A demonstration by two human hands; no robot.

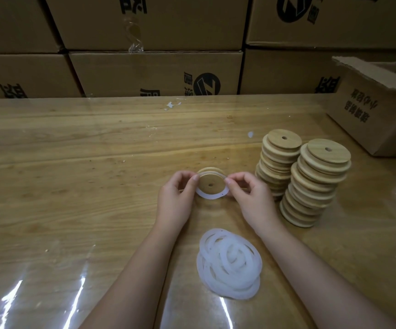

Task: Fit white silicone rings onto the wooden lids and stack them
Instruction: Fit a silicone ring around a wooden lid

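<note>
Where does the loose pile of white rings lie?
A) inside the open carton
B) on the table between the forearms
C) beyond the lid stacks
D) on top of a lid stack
B: the pile of rings lies on the table between the forearms, nearer than the left hand and right hand gripping the lid.

lid stacks right, ring pile near

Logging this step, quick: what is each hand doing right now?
Left hand: pinches the white ring on the wooden lid.
Right hand: pinches the same ring.
</note>
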